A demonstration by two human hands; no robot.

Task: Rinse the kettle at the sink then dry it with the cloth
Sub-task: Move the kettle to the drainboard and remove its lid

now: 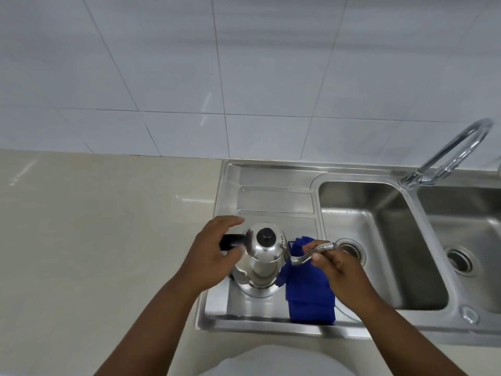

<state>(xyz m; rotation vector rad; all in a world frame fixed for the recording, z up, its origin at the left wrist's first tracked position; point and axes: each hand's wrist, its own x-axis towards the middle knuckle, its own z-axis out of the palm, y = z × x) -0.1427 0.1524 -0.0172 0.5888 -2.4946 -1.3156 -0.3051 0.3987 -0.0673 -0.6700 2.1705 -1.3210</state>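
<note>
Both forearms are seen rising from the lower edge of the frame toward the centre. The right hand [334,270] is closed with a pinch on the thin curved steel spout [311,253], with the blue cloth [309,297] apparently trapped beneath the palm; whether the cloth is actually gripped cannot be told. The left hand [211,253] is curled loosely about the black handle [230,242], fingers arched over it and thumb below, but a firm clasp cannot be confirmed.

Between the two hands, at lower centre, the polished steel gooseneck kettle [261,260] is stood upright on the ribbed steel draining board [276,196], its black-knobbed lid [266,236] in place. The kettle's long axis, handle to spout, is laid left to right across the frame, so each end is met by the hand on its own side.

Outward to the right the left sink basin [379,240] is found, the spout tip reaching toward its drain. Further right, the chrome arched tap [455,153] is set at the upper right edge, with a faint stream seemingly falling from it. Drying of the spout is judged to be in hand; the body would be wiped next, and the right hand is the nearer to it with the cloth.
</note>
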